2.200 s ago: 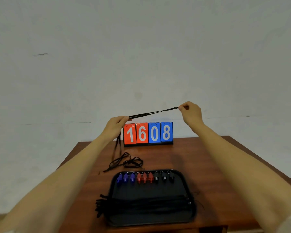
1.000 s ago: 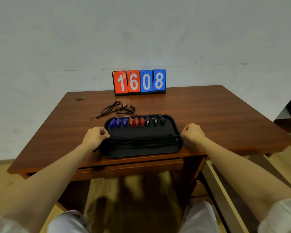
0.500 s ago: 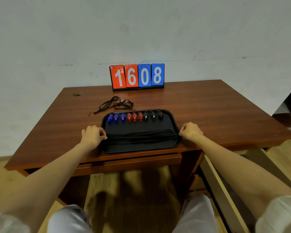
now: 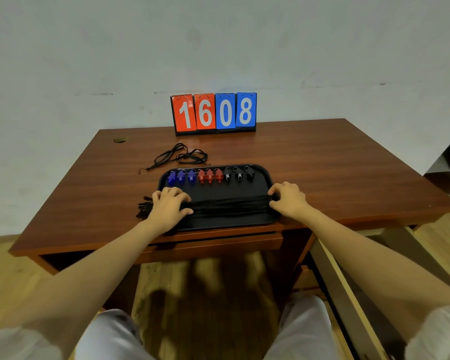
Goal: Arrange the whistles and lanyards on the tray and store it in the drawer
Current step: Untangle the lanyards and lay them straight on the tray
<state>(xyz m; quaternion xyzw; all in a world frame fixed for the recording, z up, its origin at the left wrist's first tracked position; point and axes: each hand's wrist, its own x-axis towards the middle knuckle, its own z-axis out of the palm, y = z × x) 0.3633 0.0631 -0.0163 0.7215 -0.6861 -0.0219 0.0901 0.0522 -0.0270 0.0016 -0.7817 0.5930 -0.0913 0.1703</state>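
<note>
A black tray (image 4: 267, 175) lies near the front edge of the wooden table. Along its far side stands a row of whistles: three blue (image 4: 181, 176), three red (image 4: 210, 175), three black (image 4: 238, 174). A bundle of black lanyards (image 4: 229, 205) stretches across the tray's near half, its clips sticking out past the left rim. My left hand (image 4: 169, 207) grips the bundle's left end, thumb curled round it. My right hand (image 4: 287, 200) pinches the right end. One loose black lanyard (image 4: 182, 157) lies tangled on the table behind the tray.
A flip scoreboard (image 4: 213, 113) reading 1608 stands at the table's back edge by the wall. A shut drawer front (image 4: 213, 246) sits under the tabletop. An open drawer (image 4: 348, 294) juts out low on the right. My knees are below.
A lanyard held stretched in the air earlier is down with the bundle. My hands have moved from the tray's side rims inward onto the ends of the lanyard bundle.
</note>
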